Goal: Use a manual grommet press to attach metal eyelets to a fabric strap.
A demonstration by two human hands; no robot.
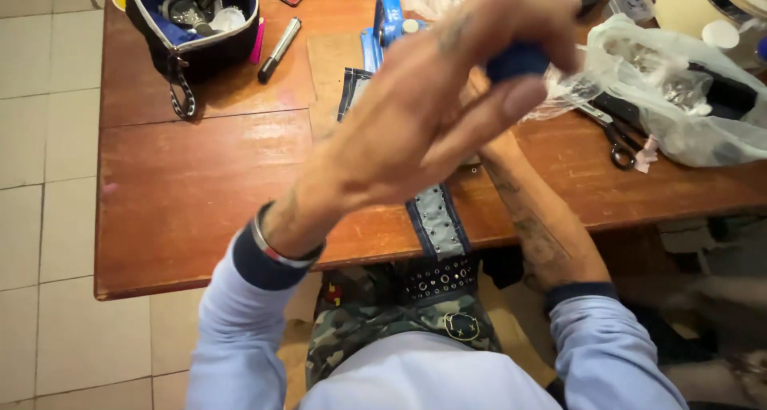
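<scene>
Your left hand [423,114] is raised over the wooden worktop [200,186], fingers [511,27] closed around a dark blue handle [518,60] above the studded denim strap [438,222], while your right hand's grip is hidden behind it.

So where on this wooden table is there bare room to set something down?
The near-left table is bare, bordered by the black pouch, the front edge and the studded denim strip. The far right is crowded with plastic bags and scissors.

Pale blue sleeves [240,338], navy cuffs, wrist bracelet [276,250]
</scene>
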